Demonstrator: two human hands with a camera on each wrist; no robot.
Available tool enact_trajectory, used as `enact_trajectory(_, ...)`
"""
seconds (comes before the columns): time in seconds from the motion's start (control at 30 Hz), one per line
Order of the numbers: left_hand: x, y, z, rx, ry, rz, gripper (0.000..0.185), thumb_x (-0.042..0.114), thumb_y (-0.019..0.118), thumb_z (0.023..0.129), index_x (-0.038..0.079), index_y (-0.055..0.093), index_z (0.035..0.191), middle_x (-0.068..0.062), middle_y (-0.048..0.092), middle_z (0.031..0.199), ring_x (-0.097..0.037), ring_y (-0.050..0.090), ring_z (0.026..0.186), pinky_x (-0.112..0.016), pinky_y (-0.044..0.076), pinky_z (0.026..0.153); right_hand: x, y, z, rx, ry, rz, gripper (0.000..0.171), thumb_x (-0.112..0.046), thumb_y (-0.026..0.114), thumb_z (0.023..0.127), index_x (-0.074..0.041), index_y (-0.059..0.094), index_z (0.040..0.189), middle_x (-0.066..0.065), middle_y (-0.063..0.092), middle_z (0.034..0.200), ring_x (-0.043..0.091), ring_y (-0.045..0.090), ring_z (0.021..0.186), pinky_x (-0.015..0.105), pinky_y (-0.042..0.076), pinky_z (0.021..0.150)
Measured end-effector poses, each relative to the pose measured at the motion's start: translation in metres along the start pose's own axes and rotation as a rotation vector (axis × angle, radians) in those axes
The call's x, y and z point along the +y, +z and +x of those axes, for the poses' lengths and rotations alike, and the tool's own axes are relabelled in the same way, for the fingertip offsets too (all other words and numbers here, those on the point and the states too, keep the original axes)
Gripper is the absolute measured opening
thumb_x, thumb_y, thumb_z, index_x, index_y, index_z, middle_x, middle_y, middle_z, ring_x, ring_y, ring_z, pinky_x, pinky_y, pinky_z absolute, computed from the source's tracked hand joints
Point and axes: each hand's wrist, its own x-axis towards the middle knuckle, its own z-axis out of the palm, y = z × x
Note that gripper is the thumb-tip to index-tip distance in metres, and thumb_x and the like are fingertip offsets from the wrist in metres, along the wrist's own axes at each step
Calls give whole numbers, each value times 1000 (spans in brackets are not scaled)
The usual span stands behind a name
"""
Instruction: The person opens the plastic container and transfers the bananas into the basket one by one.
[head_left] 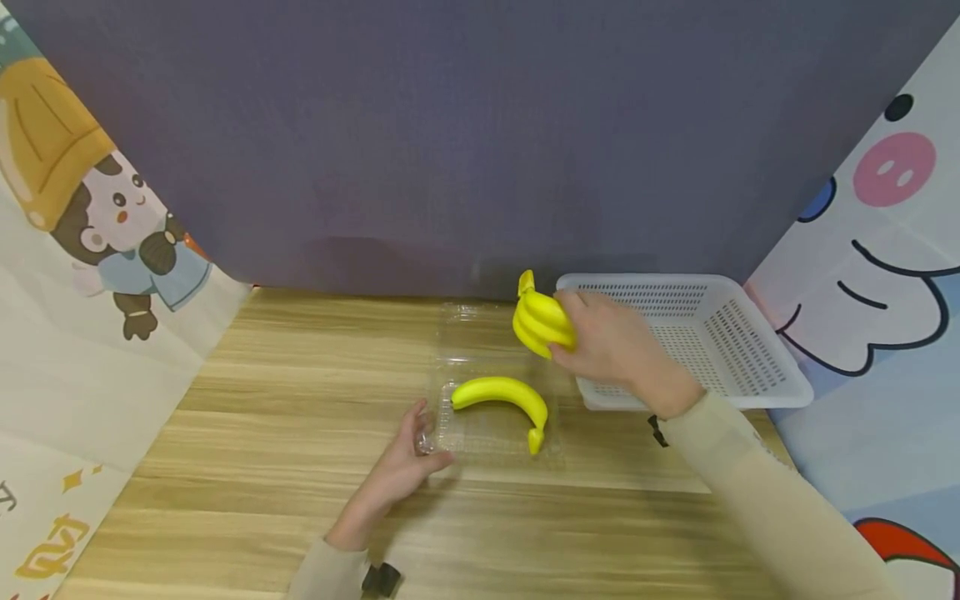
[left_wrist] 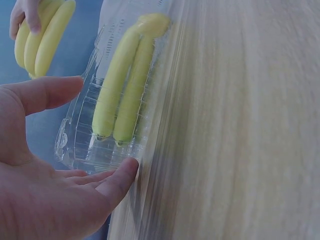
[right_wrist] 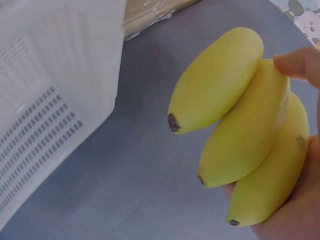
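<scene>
My right hand (head_left: 579,335) grips a small bunch of yellow bananas (head_left: 538,322) in the air, just left of a white basket (head_left: 697,333). The right wrist view shows three bananas (right_wrist: 240,130) with a fingertip (right_wrist: 297,62) on top. A second bunch of bananas (head_left: 501,398) lies in a clear plastic clamshell box (head_left: 480,437) on the wooden table. My left hand (head_left: 423,446) rests on the table with straight fingers touching the box's near left corner. In the left wrist view the fingertips (left_wrist: 122,175) touch the box's (left_wrist: 80,145) end, where the bananas (left_wrist: 120,90) lie.
The white perforated basket holds nothing that I can see and stands at the back right of the wooden table (head_left: 300,467). The box's open clear lid (head_left: 472,333) lies behind it. A grey wall closes the back; printed cloth hangs on both sides.
</scene>
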Motion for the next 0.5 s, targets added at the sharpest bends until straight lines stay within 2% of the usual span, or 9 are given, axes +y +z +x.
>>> enact_trajectory(0.5, 4, 0, -3, -1, -3, -17, 103, 14, 79, 86, 6, 10, 162, -28, 26, 161, -47, 31, 145, -64, 30, 115, 28, -15, 1, -39, 96, -45, 60, -38, 73, 84, -4, 54, 130, 9, 60, 95, 25, 55, 78, 40, 51, 56)
